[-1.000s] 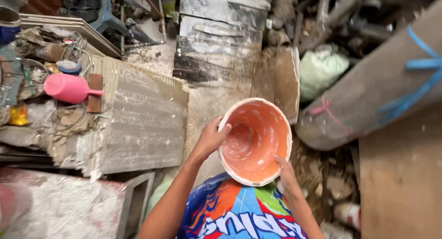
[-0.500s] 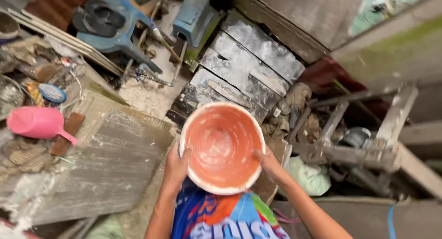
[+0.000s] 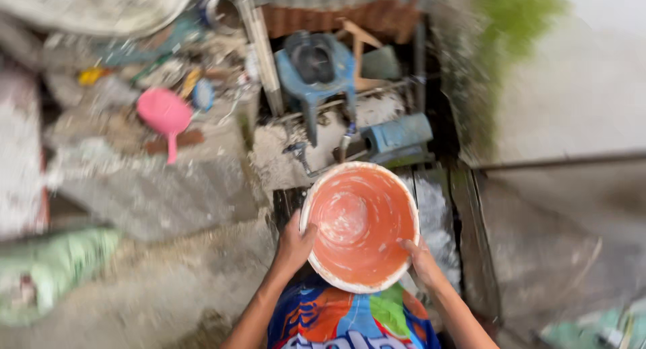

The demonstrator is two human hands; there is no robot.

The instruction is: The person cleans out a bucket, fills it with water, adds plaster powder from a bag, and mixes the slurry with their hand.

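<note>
Orange plastic bucket, its inside streaked with whitish residue, is held up in front of the person's chest with its open mouth turned toward the camera. Nearest the camera is a bright printed shirt in blue, orange and green, just below the bucket's lower rim. The left hand grips the bucket's left rim, fingers curled around the outer wall and the thumb lying on the pale edge. The right hand holds the lower right rim, its fingers closed over the edge and reaching a little into the inside. Both forearms rise from the bottom of the view to meet the bucket on either side.

Under and beyond the bucket lie dark wet planks, partly hidden by it. To the left spreads a grey, dusty slab, and at the far left edge lies a blurred green sack. Farther off, just past the bucket's upper rim, sits a blue-grey metal box on pale, crusted ground. Behind that stands a blue plastic stool with something dark on its seat. Well to the left, a pink plastic scoop with a short handle rests among blurred clutter. At the far top, a rusty corrugated sheet runs across, and a moss-stained pale wall fills the right side.
</note>
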